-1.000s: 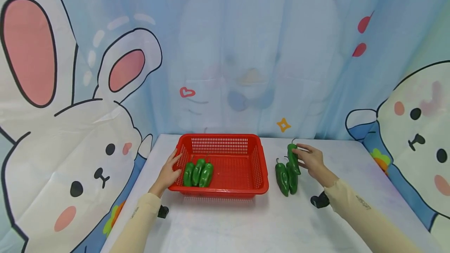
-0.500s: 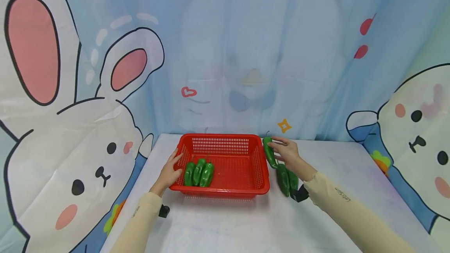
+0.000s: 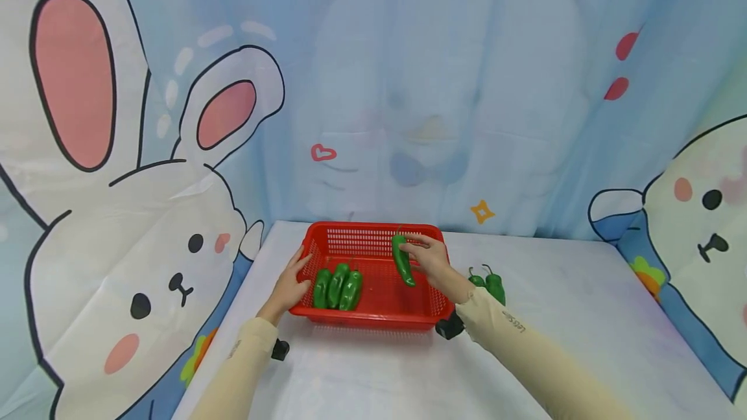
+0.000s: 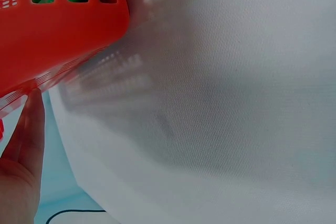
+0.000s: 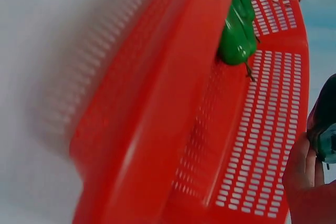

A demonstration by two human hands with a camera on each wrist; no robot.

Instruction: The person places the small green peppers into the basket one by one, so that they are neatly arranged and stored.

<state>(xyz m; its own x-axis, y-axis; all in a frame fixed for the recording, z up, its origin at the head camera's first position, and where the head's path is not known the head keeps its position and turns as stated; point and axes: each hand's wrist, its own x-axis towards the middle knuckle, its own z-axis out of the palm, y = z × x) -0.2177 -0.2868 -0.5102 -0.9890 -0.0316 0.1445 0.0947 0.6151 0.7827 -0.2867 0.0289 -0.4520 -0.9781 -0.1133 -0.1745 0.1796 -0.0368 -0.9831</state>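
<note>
A red plastic basket [image 3: 373, 317] with slotted walls stands on the table. My left hand [image 3: 288, 284] holds its left rim; in the left wrist view a finger [image 4: 32, 124] meets the wall beneath the rim. Above the basket's right half, my right hand [image 3: 432, 261] pinches a glossy green chili pepper [image 3: 403, 261], stem up and slightly tilted. That pepper [image 5: 324, 124] is dark and cut off at the edge of the right wrist view. Three more green chili peppers [image 3: 336, 286] lie side by side in the basket's left part, stems toward the back.
Two green chili peppers [image 3: 493, 285] lie on the white table [image 3: 583, 316] right of the basket, partly hidden by my right forearm. Black wrist cameras [image 3: 449, 326] hang below both wrists. A blue curtain [image 3: 373, 83] with cartoon rabbits rises behind the table.
My right hand has carried the pepper leftward from beside the two on the table to over the basket. My left hand stays at the rim. The head view has turned slightly left.
</note>
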